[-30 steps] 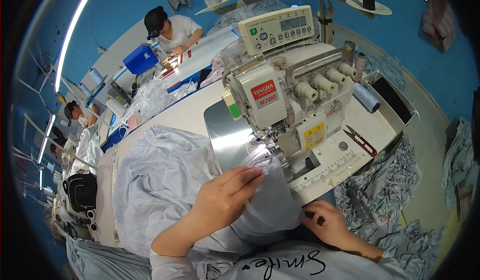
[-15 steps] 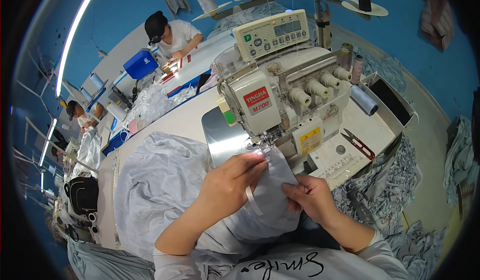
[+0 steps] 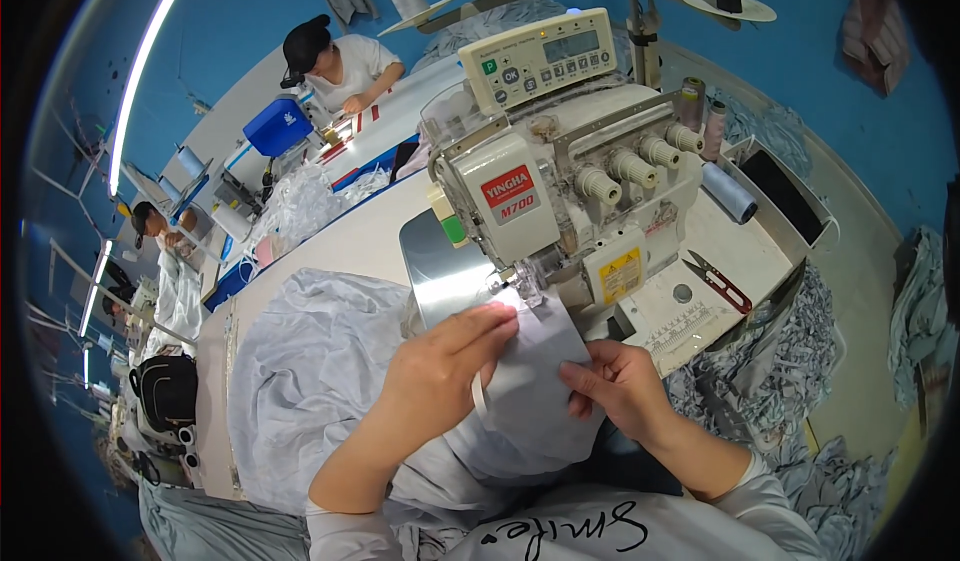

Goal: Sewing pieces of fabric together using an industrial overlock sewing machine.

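A pale grey cloth (image 3: 530,371) runs up to the presser foot of a white overlock sewing machine (image 3: 520,201), with its upper edge under the lit needle area. Just in front of the foot, my left hand (image 3: 440,361) has its fingers pressed together on the cloth, thumb tucked underneath. Between thumb and index finger, my right hand (image 3: 625,391) pinches the cloth's right edge. A narrow white strip (image 3: 480,401) shows below my left fingers. The rest of the cloth lies bunched to the left and drapes toward my lap.
Red-handled thread snips (image 3: 718,281) lie right of the machine, near a blue-grey thread cone (image 3: 730,193) and a white tray (image 3: 822,231). Patterned cloth (image 3: 770,361) is heaped below the table's right edge. Farther left, a co-worker (image 3: 340,66) sits at another machine.
My left hand has drawn slightly left, away from the presser foot. The cloth between my hands lies flatter, and less of the white strip shows. My right hand keeps its pinch, barely shifted.
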`<state>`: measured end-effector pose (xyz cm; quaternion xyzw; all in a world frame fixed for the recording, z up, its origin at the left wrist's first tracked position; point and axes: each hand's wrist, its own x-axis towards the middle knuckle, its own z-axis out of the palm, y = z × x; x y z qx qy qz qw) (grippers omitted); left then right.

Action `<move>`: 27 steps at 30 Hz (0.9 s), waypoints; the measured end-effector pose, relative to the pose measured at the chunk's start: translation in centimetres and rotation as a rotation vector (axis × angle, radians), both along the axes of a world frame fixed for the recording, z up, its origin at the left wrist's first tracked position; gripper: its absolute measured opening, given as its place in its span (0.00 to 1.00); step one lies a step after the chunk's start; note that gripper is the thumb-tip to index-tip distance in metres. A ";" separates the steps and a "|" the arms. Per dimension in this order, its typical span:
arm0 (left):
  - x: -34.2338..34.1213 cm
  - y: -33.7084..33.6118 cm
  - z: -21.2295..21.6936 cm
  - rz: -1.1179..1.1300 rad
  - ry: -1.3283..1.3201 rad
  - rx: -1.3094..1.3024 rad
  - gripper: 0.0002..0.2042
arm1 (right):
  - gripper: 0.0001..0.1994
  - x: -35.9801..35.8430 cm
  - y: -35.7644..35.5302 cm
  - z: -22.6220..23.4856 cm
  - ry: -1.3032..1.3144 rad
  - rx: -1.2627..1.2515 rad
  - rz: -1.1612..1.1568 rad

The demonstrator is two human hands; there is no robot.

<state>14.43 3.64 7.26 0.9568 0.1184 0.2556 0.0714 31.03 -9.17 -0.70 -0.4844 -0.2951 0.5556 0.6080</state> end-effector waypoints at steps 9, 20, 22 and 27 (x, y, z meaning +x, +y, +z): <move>0.9 6.3 -0.4 0.166 -0.003 0.007 0.10 | 0.07 0.6 1.5 1.5 0.039 0.034 0.026; 0.3 13.1 -1.5 0.400 -0.018 0.012 0.11 | 0.11 1.1 1.7 1.3 0.063 0.080 0.082; 0.1 14.3 -2.2 0.442 -0.064 -0.079 0.12 | 0.11 1.2 1.6 1.4 0.067 0.070 0.084; 0.0 14.7 -3.5 0.470 -0.123 -0.116 0.14 | 0.12 1.5 1.2 1.4 0.026 0.039 0.085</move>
